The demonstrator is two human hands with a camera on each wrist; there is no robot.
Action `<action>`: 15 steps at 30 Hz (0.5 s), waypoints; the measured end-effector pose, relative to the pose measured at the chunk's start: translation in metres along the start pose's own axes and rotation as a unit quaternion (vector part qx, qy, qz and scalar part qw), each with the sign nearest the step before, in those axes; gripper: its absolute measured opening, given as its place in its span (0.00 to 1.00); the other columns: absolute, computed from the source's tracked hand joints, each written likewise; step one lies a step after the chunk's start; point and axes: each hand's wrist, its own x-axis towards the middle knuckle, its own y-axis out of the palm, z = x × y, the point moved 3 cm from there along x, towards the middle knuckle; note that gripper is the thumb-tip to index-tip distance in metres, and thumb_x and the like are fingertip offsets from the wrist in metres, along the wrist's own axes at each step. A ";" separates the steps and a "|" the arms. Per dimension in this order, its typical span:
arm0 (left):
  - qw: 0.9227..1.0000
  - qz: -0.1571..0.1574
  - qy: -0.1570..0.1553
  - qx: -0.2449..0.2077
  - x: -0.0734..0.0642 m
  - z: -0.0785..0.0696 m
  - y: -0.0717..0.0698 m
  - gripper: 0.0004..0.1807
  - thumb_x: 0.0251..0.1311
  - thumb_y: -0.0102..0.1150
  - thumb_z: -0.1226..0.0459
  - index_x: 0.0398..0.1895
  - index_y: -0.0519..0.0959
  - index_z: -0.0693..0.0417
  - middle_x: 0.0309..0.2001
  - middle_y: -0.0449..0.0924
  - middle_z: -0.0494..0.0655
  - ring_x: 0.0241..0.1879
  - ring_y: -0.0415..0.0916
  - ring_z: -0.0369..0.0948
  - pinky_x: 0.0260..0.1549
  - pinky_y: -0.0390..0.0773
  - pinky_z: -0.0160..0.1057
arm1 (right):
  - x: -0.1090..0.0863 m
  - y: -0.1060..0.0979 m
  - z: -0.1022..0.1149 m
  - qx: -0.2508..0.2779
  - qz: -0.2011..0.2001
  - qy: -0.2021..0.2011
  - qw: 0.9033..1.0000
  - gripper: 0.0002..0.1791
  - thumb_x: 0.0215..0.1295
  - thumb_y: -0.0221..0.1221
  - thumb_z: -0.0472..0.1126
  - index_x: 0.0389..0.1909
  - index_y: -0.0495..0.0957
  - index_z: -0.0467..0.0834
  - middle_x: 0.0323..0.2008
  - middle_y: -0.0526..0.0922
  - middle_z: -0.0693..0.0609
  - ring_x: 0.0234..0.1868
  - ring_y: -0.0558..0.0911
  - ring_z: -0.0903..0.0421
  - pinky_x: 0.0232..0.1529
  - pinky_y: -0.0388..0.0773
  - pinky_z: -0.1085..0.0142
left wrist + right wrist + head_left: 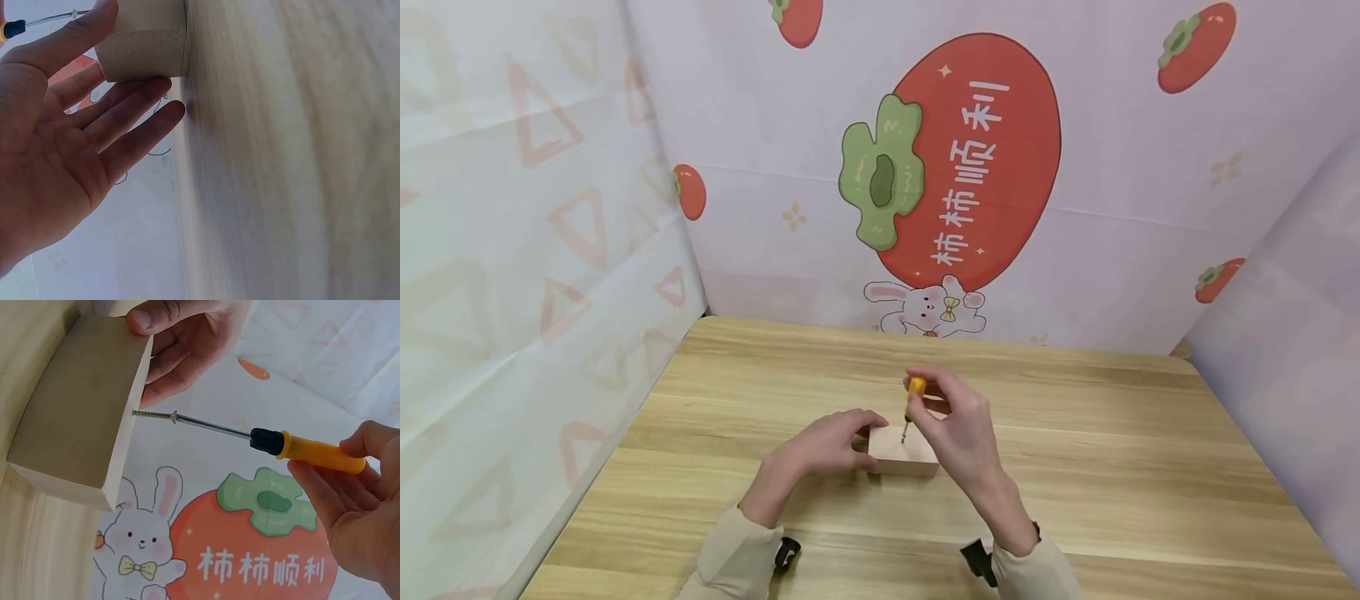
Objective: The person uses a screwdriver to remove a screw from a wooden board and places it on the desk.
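Observation:
A pale wooden block [887, 447] lies on the table. My left hand [823, 443] holds its left end, with the thumb on the near side and fingers on the far side. In the right wrist view, a screw [153, 415] stands out of the block's top face, most of its thread exposed. The tip of a screwdriver [212, 427] meets the screw's head, its shaft roughly in line with the screw. By the yellow handle, my right hand [962, 429] grips the screwdriver between thumb and fingers above the block.
The wood-grain table [1112, 467] extends on both sides of the block. A printed backdrop [760, 225] with persimmons and a rabbit hangs behind it, and a patterned cloth [497, 275] hangs at the left. Dark straps [979, 560] sit at the wrists.

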 end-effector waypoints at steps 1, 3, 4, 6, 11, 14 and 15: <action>1.000 0.000 0.001 0.000 0.000 0.000 0.000 0.34 0.52 0.73 0.52 0.63 0.75 0.51 0.57 0.80 0.43 0.57 0.77 0.40 0.60 0.74 0.47 | 0.000 0.000 0.000 0.004 0.002 0.000 1.000 0.17 0.57 0.60 0.22 0.46 0.82 0.39 0.38 0.87 0.49 0.37 0.87 0.56 0.40 0.85 0.69; 1.000 0.001 0.000 -0.001 0.000 0.000 -0.001 0.34 0.52 0.73 0.52 0.63 0.75 0.51 0.57 0.80 0.43 0.57 0.77 0.40 0.60 0.74 0.46 | 0.000 0.000 0.000 0.009 0.006 0.000 1.000 0.17 0.57 0.59 0.21 0.46 0.81 0.38 0.38 0.87 0.48 0.37 0.86 0.56 0.41 0.85 0.69; 1.000 0.002 0.000 -0.002 0.000 -0.001 -0.001 0.34 0.52 0.74 0.52 0.63 0.75 0.51 0.57 0.80 0.43 0.57 0.77 0.40 0.60 0.74 0.46 | 0.000 0.001 0.000 0.007 0.008 0.002 1.000 0.17 0.57 0.59 0.21 0.46 0.81 0.38 0.38 0.87 0.49 0.38 0.86 0.57 0.41 0.85 0.69; 1.000 0.002 -0.002 -0.003 0.000 0.000 -0.001 0.34 0.52 0.74 0.53 0.63 0.75 0.50 0.57 0.81 0.43 0.56 0.78 0.40 0.60 0.74 0.46 | 0.001 0.001 -0.001 0.005 0.013 0.005 1.000 0.17 0.58 0.59 0.22 0.47 0.81 0.39 0.39 0.87 0.48 0.39 0.86 0.57 0.42 0.85 0.68; 1.000 0.003 -0.004 -0.002 0.000 -0.001 -0.001 0.34 0.52 0.74 0.53 0.63 0.75 0.51 0.56 0.81 0.43 0.56 0.78 0.40 0.59 0.75 0.46 | 0.000 0.002 -0.004 -0.030 0.017 0.002 0.999 0.18 0.61 0.60 0.26 0.51 0.81 0.42 0.43 0.84 0.48 0.42 0.86 0.55 0.38 0.85 0.68; 1.000 0.003 -0.003 0.000 0.000 -0.001 -0.001 0.34 0.53 0.73 0.53 0.63 0.75 0.51 0.56 0.81 0.43 0.56 0.78 0.40 0.60 0.75 0.47 | -0.001 0.001 -0.004 -0.074 0.009 -0.003 0.997 0.18 0.63 0.63 0.30 0.53 0.82 0.44 0.44 0.80 0.49 0.42 0.85 0.56 0.35 0.85 0.70; 1.000 0.003 -0.003 0.001 0.000 -0.001 -0.001 0.34 0.53 0.73 0.53 0.63 0.75 0.51 0.56 0.81 0.43 0.56 0.78 0.40 0.60 0.75 0.47 | -0.001 0.001 -0.004 -0.085 0.005 -0.005 0.996 0.18 0.62 0.65 0.32 0.54 0.82 0.45 0.44 0.79 0.49 0.41 0.85 0.57 0.35 0.84 0.71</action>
